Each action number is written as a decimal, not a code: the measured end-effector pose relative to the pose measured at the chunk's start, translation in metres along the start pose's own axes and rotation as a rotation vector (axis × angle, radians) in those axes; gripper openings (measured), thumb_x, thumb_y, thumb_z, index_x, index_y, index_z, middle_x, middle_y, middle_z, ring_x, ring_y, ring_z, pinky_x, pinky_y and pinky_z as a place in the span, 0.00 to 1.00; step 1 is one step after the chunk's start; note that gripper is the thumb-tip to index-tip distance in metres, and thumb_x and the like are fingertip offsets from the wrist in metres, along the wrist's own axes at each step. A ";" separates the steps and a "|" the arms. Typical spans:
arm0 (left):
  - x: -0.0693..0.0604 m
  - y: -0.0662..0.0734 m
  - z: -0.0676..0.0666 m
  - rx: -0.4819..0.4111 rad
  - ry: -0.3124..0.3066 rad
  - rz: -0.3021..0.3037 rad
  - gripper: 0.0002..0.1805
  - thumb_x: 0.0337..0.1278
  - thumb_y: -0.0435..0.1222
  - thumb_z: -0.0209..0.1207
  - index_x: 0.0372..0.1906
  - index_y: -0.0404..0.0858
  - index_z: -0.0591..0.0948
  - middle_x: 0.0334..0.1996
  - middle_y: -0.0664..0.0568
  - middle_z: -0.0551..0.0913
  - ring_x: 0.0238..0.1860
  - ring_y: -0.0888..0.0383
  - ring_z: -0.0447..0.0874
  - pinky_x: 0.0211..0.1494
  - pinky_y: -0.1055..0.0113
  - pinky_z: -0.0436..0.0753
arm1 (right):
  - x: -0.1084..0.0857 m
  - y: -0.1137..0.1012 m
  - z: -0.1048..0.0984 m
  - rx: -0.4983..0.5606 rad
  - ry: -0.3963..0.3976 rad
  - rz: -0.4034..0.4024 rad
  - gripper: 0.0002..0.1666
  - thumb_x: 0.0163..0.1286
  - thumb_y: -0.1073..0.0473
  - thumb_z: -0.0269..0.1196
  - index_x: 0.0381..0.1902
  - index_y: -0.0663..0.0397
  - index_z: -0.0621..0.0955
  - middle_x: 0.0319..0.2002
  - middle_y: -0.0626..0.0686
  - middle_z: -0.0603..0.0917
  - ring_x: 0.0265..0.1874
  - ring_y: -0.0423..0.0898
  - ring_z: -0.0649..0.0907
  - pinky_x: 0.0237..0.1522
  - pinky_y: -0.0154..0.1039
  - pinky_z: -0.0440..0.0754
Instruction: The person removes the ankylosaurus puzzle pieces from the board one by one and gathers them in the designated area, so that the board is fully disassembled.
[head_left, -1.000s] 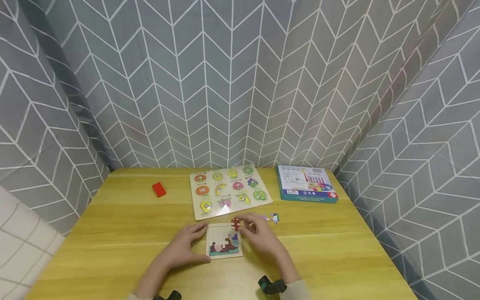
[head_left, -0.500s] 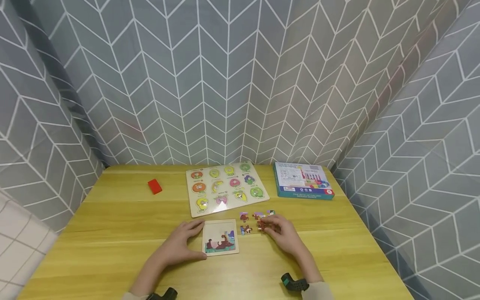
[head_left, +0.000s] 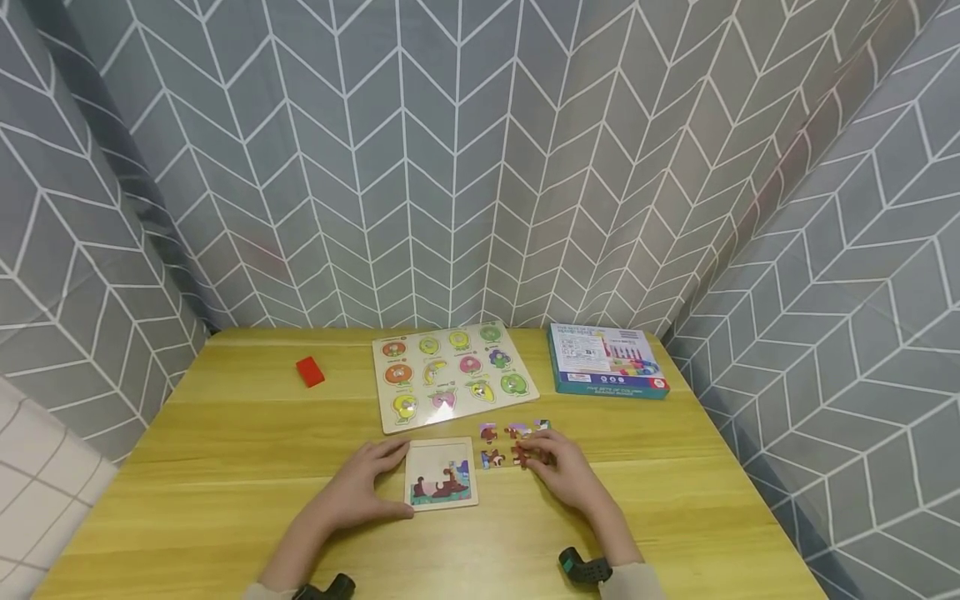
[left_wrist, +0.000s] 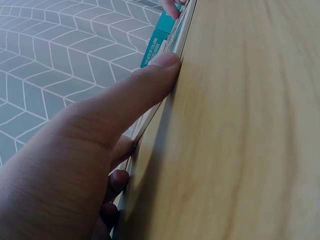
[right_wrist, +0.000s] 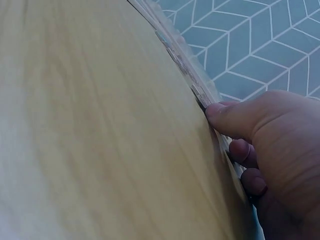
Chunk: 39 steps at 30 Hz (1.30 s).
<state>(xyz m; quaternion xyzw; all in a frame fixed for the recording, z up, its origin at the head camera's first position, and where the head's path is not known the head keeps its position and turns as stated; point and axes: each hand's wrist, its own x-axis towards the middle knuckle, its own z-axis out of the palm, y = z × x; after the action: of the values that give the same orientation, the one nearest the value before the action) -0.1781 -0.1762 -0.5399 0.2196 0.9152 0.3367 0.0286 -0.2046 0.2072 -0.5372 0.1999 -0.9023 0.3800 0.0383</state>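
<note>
At its left side, the small wooden puzzle board [head_left: 441, 445] is held by my left hand [head_left: 351, 492], thumb at the near corner and fingers at the far one. Joined brown, green and purple pieces fill the board's lower and right parts. My right hand [head_left: 564, 471] pinches a brown jigsaw piece [head_left: 518, 456] on the table, its right part covered by the fingertips. Other loose pieces lie close by: a brown piece [head_left: 488, 432], a brown-and-white piece [head_left: 492, 459] and a purple-topped piece [head_left: 516, 431]. In the right wrist view the thumb [right_wrist: 232, 117] hides most of the held piece.
Behind the small board lies a larger fruit puzzle board [head_left: 457, 379]. A teal-sided box [head_left: 607, 362] sits at the back right, and a red block [head_left: 310, 372] at the back left. Patterned curtains [head_left: 420, 167] enclose the wooden table [head_left: 247, 467].
My right hand has carried the brown piece from the board's upper right corner rightward to the loose pieces, then shifted it slightly left. My left hand stays at the board.
</note>
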 end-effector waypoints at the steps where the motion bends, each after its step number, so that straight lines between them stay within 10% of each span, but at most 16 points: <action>1: 0.000 0.000 0.000 0.004 -0.002 0.001 0.60 0.42 0.65 0.78 0.78 0.36 0.73 0.80 0.47 0.68 0.77 0.33 0.64 0.77 0.30 0.63 | 0.000 0.000 0.000 -0.002 0.001 0.002 0.16 0.70 0.69 0.70 0.54 0.55 0.90 0.53 0.50 0.86 0.39 0.39 0.79 0.41 0.33 0.82; 28: -0.003 0.002 0.004 -0.042 -0.004 -0.023 0.59 0.41 0.63 0.80 0.77 0.36 0.73 0.79 0.47 0.69 0.78 0.33 0.62 0.79 0.30 0.58 | -0.004 -0.010 0.000 0.060 0.067 0.072 0.14 0.71 0.67 0.71 0.53 0.52 0.89 0.50 0.48 0.86 0.39 0.38 0.81 0.40 0.32 0.83; 39: 0.001 0.000 0.000 -0.018 -0.011 -0.024 0.60 0.42 0.64 0.79 0.78 0.37 0.72 0.80 0.47 0.67 0.78 0.34 0.62 0.77 0.32 0.65 | 0.018 -0.058 0.044 0.077 -0.027 -0.098 0.14 0.74 0.65 0.69 0.56 0.57 0.88 0.50 0.50 0.86 0.41 0.41 0.80 0.44 0.34 0.82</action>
<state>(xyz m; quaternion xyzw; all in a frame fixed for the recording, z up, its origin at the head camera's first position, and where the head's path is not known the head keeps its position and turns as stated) -0.1784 -0.1756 -0.5398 0.2101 0.9146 0.3432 0.0396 -0.1950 0.1337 -0.5258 0.2504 -0.8764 0.4096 0.0372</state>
